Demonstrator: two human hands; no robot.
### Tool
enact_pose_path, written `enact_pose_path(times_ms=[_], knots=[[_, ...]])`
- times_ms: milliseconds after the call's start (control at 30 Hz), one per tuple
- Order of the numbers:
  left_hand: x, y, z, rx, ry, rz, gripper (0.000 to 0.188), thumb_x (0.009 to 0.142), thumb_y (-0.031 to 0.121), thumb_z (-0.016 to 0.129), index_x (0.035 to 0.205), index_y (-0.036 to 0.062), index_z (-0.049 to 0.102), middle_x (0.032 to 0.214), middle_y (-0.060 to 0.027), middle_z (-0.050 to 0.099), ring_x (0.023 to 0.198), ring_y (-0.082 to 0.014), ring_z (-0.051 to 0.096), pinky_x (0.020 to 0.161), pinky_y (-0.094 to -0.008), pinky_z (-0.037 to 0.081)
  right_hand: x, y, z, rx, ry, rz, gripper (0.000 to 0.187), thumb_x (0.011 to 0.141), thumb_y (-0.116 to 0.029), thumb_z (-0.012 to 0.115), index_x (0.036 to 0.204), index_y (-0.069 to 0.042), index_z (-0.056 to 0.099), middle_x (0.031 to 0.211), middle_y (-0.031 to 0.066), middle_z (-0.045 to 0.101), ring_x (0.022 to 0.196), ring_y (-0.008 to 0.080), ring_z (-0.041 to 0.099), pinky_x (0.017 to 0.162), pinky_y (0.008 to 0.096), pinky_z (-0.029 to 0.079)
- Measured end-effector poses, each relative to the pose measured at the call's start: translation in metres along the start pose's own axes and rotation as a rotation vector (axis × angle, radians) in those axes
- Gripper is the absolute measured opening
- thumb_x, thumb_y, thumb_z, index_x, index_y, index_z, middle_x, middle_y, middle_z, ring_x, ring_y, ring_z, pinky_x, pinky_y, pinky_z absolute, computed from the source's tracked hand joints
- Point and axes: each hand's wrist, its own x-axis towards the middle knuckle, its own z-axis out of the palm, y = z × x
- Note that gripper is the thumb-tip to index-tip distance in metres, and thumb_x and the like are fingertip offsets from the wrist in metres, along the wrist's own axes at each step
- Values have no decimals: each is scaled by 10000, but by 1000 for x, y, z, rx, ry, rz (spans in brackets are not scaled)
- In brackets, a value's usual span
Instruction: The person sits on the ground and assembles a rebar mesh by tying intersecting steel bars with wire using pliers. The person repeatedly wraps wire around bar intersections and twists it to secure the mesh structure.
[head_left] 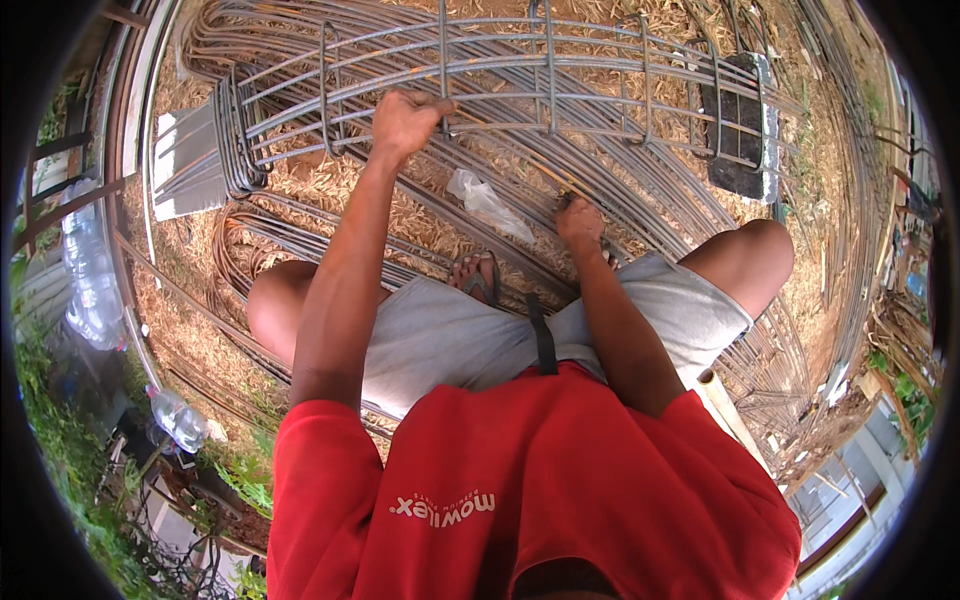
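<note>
A rebar cage [549, 75] of long steel bars and square stirrups stretches across in front of me. My left hand [405, 122] is closed on its near bar, with the fingertips against a stirrup [443, 60]. Lower and to the right, near my knee, my right hand [582, 222] is closed around a small dark thing [566, 197] whose kind is mostly hidden by the fingers. A thin rusty-orange length runs from near that hand up toward the cage; I cannot tell whether the hand holds it.
Bundled rebar [640, 190] lies under the cage. Bunched stirrups [240, 130] hang at its left end, near a grey block [190, 165]; a dark block [735, 130] stands at the right. A clear plastic bag [490, 203] lies by my sandalled foot [475, 272]. Plastic bottles [178, 418] are at left.
</note>
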Motion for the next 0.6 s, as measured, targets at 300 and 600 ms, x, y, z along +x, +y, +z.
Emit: enact_pose_path(times_ms=[300,600], knots=[[8,0,-6,-1,-69,3,254,856,295,847,965,73,902,861,-111,828,763,-203,714,764,-359,549,-3,-2,-20,-15,52,-5,491,874,-482,782,1216,-132,820,1268,231,775,1186,416,744,1029,517,593],[12,2,-9,16,-118,-21,289,899,300,843,1015,40,888,912,-131,835,821,-206,742,821,-358,568,-32,-28,-61,163,62,-212,338,764,-268,812,1072,-130,820,1165,201,774,1066,412,747,927,502,592]])
